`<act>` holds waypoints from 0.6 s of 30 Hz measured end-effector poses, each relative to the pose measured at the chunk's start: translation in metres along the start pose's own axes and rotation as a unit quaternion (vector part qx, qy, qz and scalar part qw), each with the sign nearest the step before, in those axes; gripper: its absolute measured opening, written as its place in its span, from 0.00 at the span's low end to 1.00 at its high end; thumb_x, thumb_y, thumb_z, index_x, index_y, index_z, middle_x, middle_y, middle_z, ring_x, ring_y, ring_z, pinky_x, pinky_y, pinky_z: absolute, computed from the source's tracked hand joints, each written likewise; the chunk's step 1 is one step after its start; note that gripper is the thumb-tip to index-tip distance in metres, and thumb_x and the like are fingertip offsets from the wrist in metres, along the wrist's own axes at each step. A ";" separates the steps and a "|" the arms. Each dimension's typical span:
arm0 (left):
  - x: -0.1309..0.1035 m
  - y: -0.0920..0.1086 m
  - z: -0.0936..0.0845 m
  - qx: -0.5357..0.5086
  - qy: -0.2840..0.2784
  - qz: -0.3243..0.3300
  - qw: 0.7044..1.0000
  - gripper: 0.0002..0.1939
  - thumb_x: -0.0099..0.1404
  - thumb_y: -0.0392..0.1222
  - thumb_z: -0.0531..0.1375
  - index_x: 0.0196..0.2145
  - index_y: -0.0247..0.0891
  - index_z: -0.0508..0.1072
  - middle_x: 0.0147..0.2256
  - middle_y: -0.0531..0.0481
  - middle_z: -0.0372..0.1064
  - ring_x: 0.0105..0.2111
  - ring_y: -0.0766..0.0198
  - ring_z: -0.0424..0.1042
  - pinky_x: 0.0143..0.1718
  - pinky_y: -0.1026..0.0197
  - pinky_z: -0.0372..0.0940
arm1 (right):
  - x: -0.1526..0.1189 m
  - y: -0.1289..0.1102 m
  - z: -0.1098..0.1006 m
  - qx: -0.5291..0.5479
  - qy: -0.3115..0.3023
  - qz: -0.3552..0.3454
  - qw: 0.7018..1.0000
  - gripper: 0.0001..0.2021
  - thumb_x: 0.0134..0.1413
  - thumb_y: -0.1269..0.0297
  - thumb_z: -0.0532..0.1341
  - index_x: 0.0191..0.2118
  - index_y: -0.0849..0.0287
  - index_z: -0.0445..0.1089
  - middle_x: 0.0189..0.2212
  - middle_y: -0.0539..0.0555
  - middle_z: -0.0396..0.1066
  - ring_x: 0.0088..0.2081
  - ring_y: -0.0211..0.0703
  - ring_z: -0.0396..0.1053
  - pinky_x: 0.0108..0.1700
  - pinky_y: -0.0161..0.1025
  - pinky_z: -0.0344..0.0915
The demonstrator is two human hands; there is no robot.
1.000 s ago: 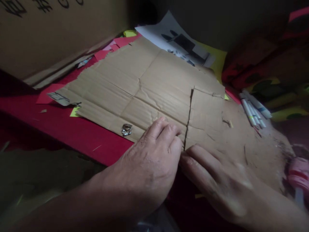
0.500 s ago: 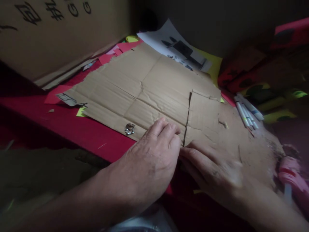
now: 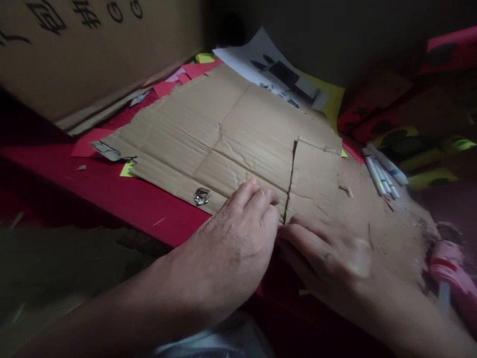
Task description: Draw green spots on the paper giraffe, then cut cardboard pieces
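Observation:
A large sheet of brown cardboard (image 3: 179, 132), creased and ragged along its edges, lies across the red table. My left hand (image 3: 248, 223) presses on its near edge with curled fingers closed on the cardboard. Right beside it, my right hand (image 3: 328, 248) pinches the near edge, its fingertips partly hidden. Between the hands a dark slit (image 3: 292, 174) runs away from me, with a squarish cardboard flap (image 3: 315, 166) on its right. A small crumpled shiny scrap (image 3: 201, 196) sits on the sheet left of my left hand.
A big cardboard box (image 3: 122, 64) with black writing stands at the back left. White markers (image 3: 382, 174) lie at the right, above a pink tool like a glue gun (image 3: 449, 263). A printed white sheet (image 3: 276, 74) and yellow paper (image 3: 333, 107) are behind. Red cloth (image 3: 156, 209) covers the table.
Both hands hold nearly the same place on the cardboard. The view has shifted very slightly; nothing is taken up or let go.

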State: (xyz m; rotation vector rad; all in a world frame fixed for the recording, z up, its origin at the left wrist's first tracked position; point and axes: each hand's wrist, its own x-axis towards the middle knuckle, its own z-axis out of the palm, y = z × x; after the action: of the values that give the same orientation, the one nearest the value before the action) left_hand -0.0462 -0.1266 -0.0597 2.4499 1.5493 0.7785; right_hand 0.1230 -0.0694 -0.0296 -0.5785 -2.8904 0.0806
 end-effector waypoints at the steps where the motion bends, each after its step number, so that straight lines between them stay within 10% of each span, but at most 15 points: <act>1: 0.000 0.000 0.000 -0.001 0.002 -0.001 1.000 0.14 0.60 0.21 0.47 0.40 0.31 0.66 0.48 0.40 0.62 0.53 0.53 0.58 0.59 0.47 0.56 | 0.000 0.000 0.001 -0.004 0.008 0.003 1.000 0.08 0.59 0.77 0.54 0.32 0.63 0.69 0.25 0.50 0.66 0.24 0.36 0.62 0.26 0.35 0.56; 18: 0.003 -0.003 -0.014 -0.138 0.017 -0.041 0.989 0.08 0.66 0.30 0.52 0.41 0.36 0.68 0.44 0.46 0.64 0.48 0.60 0.62 0.50 0.56 0.60 | -0.007 0.009 0.009 0.356 0.130 0.171 0.909 0.11 0.53 0.75 0.58 0.42 0.58 0.68 0.35 0.53 0.68 0.32 0.38 0.67 0.32 0.36 0.67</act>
State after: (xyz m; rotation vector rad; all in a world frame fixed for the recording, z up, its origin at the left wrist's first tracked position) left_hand -0.0547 -0.1246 -0.0474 2.1733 1.4324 0.9532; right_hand 0.1310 -0.0638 -0.0408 -0.8414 -2.2311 0.9756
